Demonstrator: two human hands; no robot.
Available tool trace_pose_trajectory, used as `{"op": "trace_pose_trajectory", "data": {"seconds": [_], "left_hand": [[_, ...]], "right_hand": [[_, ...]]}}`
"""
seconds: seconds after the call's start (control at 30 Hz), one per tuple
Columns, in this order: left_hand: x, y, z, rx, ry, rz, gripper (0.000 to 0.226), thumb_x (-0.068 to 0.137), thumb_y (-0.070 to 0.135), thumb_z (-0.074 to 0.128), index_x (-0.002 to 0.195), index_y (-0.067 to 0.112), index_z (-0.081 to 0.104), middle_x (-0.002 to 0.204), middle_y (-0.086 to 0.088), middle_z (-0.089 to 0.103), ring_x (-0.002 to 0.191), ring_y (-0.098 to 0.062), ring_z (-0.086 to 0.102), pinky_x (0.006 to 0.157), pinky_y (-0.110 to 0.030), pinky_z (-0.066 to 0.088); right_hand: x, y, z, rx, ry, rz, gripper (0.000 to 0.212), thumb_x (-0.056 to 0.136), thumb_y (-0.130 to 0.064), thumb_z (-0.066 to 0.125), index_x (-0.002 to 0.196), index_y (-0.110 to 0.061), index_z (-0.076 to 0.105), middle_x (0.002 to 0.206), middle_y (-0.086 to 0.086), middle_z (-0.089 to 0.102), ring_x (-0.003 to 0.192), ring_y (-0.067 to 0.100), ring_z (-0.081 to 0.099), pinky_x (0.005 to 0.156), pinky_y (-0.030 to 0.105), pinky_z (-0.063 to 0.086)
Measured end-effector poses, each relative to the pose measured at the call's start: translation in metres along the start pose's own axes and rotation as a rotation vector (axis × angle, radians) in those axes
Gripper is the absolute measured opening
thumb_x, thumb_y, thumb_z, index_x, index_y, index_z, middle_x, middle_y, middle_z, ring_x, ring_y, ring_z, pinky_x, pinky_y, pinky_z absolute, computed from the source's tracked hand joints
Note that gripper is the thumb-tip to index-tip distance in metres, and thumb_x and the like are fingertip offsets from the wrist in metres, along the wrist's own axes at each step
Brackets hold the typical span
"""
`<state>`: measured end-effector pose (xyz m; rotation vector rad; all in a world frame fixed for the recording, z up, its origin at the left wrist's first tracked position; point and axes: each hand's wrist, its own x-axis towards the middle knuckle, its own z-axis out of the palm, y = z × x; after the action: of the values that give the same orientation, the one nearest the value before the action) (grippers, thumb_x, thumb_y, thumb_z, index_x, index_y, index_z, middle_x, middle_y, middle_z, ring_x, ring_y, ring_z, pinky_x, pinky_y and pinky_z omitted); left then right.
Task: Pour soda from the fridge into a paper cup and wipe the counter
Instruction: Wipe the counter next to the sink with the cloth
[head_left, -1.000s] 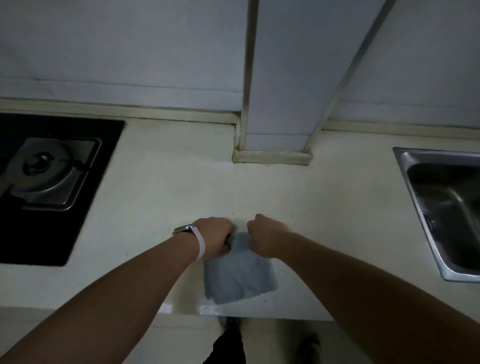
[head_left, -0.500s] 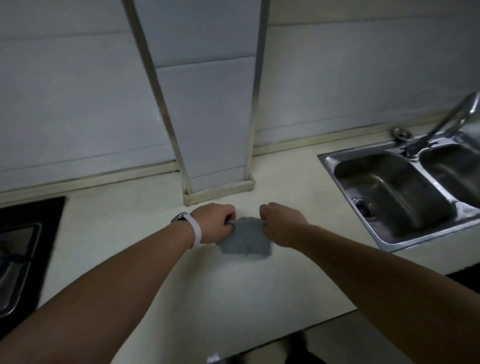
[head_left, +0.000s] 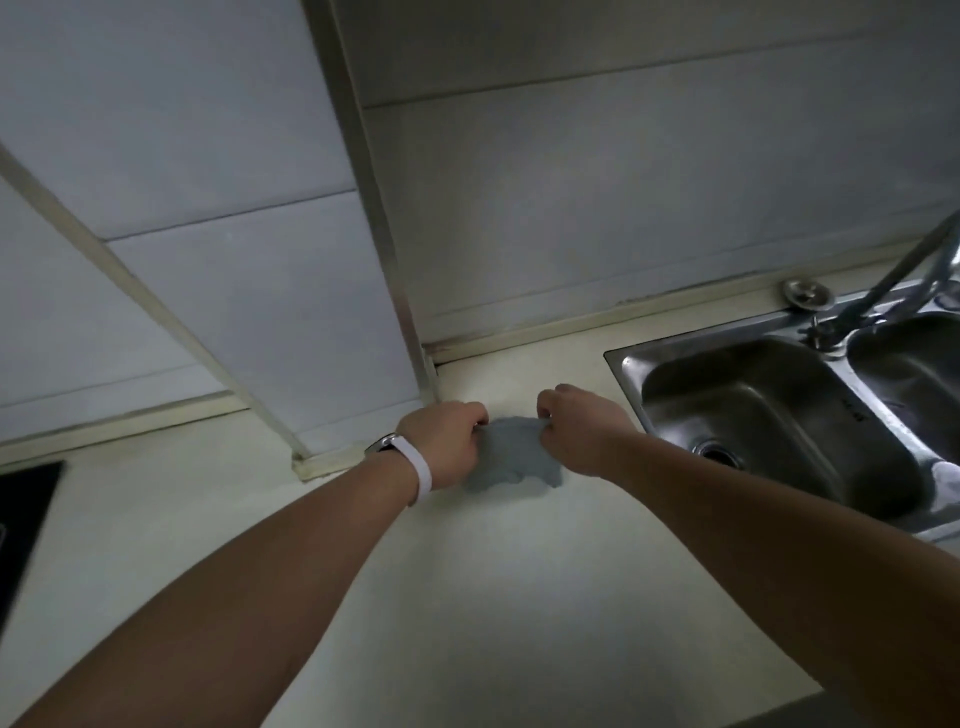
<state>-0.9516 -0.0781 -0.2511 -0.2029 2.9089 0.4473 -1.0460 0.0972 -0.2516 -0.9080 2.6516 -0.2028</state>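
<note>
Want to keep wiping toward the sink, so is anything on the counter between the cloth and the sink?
Nothing visible. The cloth, pinched by the left hand and right hand, has only bare counter between it and the sink.

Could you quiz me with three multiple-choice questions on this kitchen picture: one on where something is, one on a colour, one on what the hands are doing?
1. Where is the sink?
A. Right of the cloth
B. Left of the cloth
C. Behind the person

2. What colour is the cloth?
A. Red
B. Grey-blue
C. Yellow

3. How is the cloth held?
A. Left hand only
B. Lying untouched
C. Both hands grip it

Answers:
1. A: the steel basin is set into the counter to the cloth's right.
2. B: it looks dull grey-blue against the pale counter.
3. C: the left hand and right hand each pinch an upper edge.
</note>
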Motion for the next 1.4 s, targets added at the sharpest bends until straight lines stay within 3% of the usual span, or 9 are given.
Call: {"op": "trace_pose_trajectory", "data": {"seconds": [0.2, 0.53, 0.67, 0.93, 1.13, 1.4], "left_hand": [[0.053, 0.018, 0.010, 0.269, -0.125, -0.003, 0.030, 0.088, 0.013, 0.047, 0.116, 0.020, 0.055, 0.106, -0.006, 0.062, 0.093, -0.028, 0.061, 0.067, -0.032, 0.042], [0.122, -0.001, 0.007, 0.488, -0.113, -0.123, 0.034, 0.094, 0.008, 0.038, 0.125, 0.014, 0.051, 0.125, -0.010, 0.059, 0.113, -0.030, 0.058, 0.084, -0.038, 0.045], [0.143, 0.000, 0.014, 0.546, -0.054, -0.187, 0.034, 0.096, 0.007, 0.036, 0.123, 0.013, 0.055, 0.123, -0.010, 0.063, 0.113, -0.032, 0.060, 0.088, -0.038, 0.046], [0.153, 0.007, 0.024, 0.497, -0.062, -0.188, 0.037, 0.094, 0.010, 0.036, 0.127, 0.013, 0.053, 0.131, -0.012, 0.057, 0.123, -0.032, 0.051, 0.100, -0.041, 0.038], [0.126, 0.027, 0.008, 0.385, -0.087, -0.134, 0.032, 0.091, 0.017, 0.046, 0.122, 0.014, 0.053, 0.127, -0.012, 0.055, 0.119, -0.032, 0.050, 0.097, -0.039, 0.037], [0.048, 0.034, -0.031, 0.134, 0.094, -0.097, 0.042, 0.094, 0.032, 0.048, 0.133, 0.017, 0.053, 0.130, -0.007, 0.059, 0.118, -0.029, 0.053, 0.093, -0.037, 0.045]], "right_hand": [[0.052, 0.037, 0.006, -0.030, -0.067, -0.044, 0.027, 0.087, -0.009, 0.042, 0.107, -0.019, 0.056, 0.105, 0.002, 0.054, 0.092, 0.024, 0.055, 0.074, 0.036, 0.049], [0.131, 0.036, 0.006, -0.005, -0.068, -0.100, 0.026, 0.088, -0.008, 0.045, 0.111, -0.015, 0.053, 0.107, 0.006, 0.052, 0.097, 0.027, 0.056, 0.068, 0.033, 0.040], [0.155, 0.033, 0.007, -0.001, -0.066, -0.069, 0.032, 0.086, -0.004, 0.049, 0.116, -0.012, 0.052, 0.115, 0.009, 0.050, 0.105, 0.030, 0.055, 0.072, 0.033, 0.040], [0.165, 0.042, 0.017, 0.031, -0.126, -0.051, 0.032, 0.088, -0.013, 0.057, 0.120, -0.014, 0.052, 0.116, 0.007, 0.049, 0.104, 0.029, 0.057, 0.070, 0.031, 0.039], [0.137, 0.051, 0.000, 0.031, -0.122, -0.088, 0.033, 0.090, -0.022, 0.053, 0.122, -0.017, 0.053, 0.116, 0.006, 0.051, 0.103, 0.029, 0.058, 0.080, 0.036, 0.050], [0.075, 0.038, -0.043, 0.064, -0.005, -0.248, 0.027, 0.093, -0.029, 0.042, 0.114, -0.017, 0.056, 0.110, 0.005, 0.053, 0.101, 0.028, 0.057, 0.080, 0.036, 0.049]]}}
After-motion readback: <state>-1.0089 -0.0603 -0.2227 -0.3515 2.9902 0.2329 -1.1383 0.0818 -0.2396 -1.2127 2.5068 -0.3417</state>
